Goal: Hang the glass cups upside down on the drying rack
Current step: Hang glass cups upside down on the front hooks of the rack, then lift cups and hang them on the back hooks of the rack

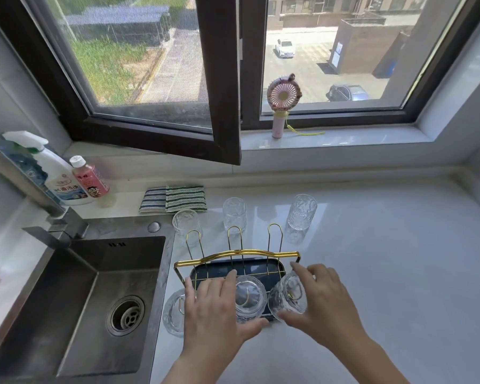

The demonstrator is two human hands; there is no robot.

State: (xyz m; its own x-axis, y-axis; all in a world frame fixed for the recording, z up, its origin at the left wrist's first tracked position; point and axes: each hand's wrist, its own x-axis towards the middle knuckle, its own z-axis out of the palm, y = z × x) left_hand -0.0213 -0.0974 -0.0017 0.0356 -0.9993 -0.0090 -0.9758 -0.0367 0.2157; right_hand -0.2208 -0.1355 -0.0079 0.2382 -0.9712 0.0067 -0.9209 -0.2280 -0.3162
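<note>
A gold wire drying rack with a dark blue tray stands on the white counter beside the sink. Its three far prongs are bare. On the near row, three textured glass cups hang upside down: a left one, a middle one and a right one. My right hand wraps around the right cup. My left hand rests on the rack's near edge between the left and middle cups, thumb under the middle cup. Three more cups stand upright behind the rack: left, middle, right.
A steel sink with faucet lies to the left. A spray bottle, a pink bottle and striped cloths sit at the back. An open window sash overhangs the counter. A small fan stands on the sill.
</note>
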